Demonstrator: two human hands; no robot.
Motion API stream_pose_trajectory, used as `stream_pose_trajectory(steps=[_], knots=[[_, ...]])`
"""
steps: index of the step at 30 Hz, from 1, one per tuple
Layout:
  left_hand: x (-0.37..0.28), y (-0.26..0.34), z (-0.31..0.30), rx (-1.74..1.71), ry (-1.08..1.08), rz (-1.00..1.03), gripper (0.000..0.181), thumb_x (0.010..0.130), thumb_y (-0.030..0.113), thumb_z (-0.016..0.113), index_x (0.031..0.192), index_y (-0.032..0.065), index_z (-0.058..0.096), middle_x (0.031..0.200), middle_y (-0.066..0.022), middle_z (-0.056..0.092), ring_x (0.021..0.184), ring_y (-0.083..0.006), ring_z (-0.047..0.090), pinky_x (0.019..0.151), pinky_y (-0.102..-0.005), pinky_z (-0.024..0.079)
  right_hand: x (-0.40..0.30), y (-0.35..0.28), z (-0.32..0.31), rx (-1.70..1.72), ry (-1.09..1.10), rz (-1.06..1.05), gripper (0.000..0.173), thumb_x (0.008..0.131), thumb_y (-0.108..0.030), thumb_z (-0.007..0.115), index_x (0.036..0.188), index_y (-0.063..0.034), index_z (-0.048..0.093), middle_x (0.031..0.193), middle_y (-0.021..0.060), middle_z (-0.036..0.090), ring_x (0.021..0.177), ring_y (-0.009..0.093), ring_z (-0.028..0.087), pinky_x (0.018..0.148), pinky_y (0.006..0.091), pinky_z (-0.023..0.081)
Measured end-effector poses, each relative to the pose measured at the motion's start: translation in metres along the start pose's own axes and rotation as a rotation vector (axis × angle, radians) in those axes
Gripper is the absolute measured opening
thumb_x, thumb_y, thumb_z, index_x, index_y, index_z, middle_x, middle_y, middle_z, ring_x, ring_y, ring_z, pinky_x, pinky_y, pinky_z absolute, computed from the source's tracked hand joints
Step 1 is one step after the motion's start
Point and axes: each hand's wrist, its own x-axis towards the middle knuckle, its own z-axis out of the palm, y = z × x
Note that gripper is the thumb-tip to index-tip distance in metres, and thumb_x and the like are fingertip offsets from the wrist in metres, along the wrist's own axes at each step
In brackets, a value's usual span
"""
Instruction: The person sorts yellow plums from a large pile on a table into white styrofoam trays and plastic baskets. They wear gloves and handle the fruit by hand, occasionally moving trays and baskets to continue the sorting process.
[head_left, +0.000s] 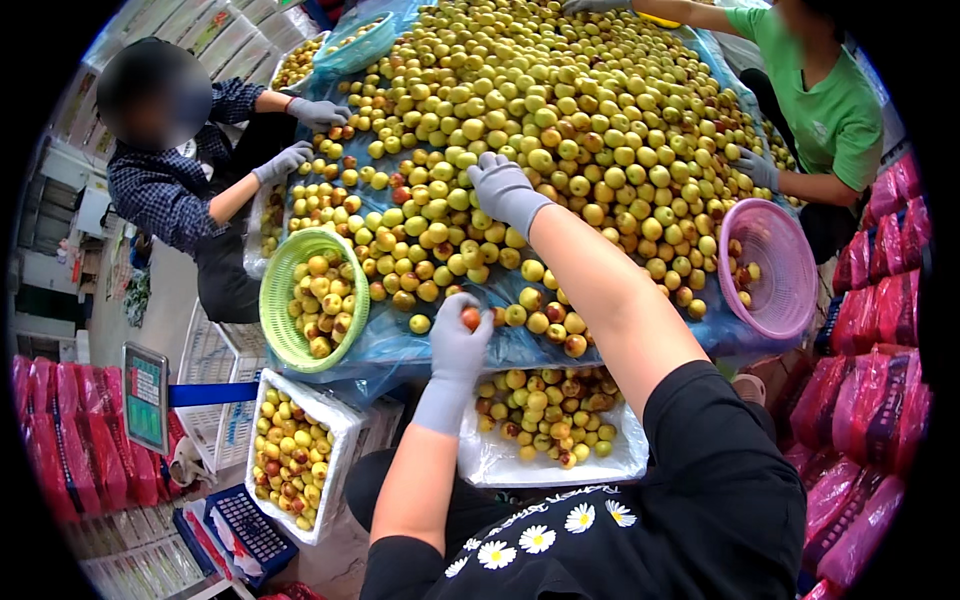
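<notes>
My left hand (456, 341), in a grey knit glove, holds a reddish-brown jujube (470, 318) between thumb and fingers at the near edge of the table. Farther out, my gloved right hand (510, 193) reaches palm down onto a large heap of yellow-green jujubes (540, 112). Its fingertips touch the fruit, and whether they grip one is hidden. Blue plastic sheeting (397, 337) lies under the heap. Below my forearms, a white foam box (551, 475) lined with clear film holds more jujubes, many with brown patches.
A green basket (360, 300) of jujubes stands left, a pink basket (780, 270) right. Another filled foam box (322, 517) sits lower left near a scale display (146, 397). Two co-workers' gloved hands (319, 112) (757, 169) work at both sides. Pink-wrapped crates (862, 405) are stacked right.
</notes>
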Motion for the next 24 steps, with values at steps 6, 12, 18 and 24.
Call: stream_pose_trajectory(steps=[6,12,18,24], knots=[[-0.020,-0.007,-0.085,-0.468,-0.190,-0.494,0.040,0.080,-0.001,0.070,0.114,0.0064,0.051,0.093,-0.0039,0.057,0.069,-0.0092,0.056,0.061,-0.0216,0.049,-0.025,-0.021,-0.023,0.039,-0.214,0.075,0.040,0.084,-0.010,0.058,0.124,-0.0104,0.051,0.125,0.0196,0.050,0.115,0.035,0.054,0.096,0.0430,0.046],[-0.003,0.004,-0.067,-0.970,-0.243,-0.371,0.050,0.088,-0.005,0.059,0.134,0.0019,0.041,0.118,-0.0144,0.057,0.092,-0.0196,0.064,0.083,-0.0323,0.055,-0.067,0.004,0.004,0.446,0.057,0.050,0.043,0.079,-0.002,0.064,0.120,-0.0104,0.053,0.117,0.0196,0.056,0.105,0.036,0.059,0.091,0.0404,0.049],[-0.016,0.006,-0.046,-0.544,-0.012,-0.012,0.048,0.086,0.003,0.068,0.128,0.0018,0.047,0.114,-0.0128,0.061,0.097,-0.0197,0.064,0.087,-0.0317,0.052,-0.171,-0.055,-0.019,1.301,0.136,-0.002,0.052,0.079,-0.008,0.074,0.125,-0.0029,0.051,0.112,0.0071,0.059,0.102,0.014,0.058,0.090,0.0272,0.047],[-0.053,0.031,-0.025,-0.039,0.114,0.370,0.047,0.073,0.008,0.079,0.116,0.0039,0.059,0.107,-0.0117,0.056,0.100,-0.0270,0.057,0.090,-0.0342,0.047,-0.225,-0.084,0.006,2.303,0.082,0.213,0.039,0.095,-0.023,0.061,0.126,-0.0017,0.049,0.108,0.0103,0.062,0.099,0.018,0.062,0.090,0.0327,0.052]])
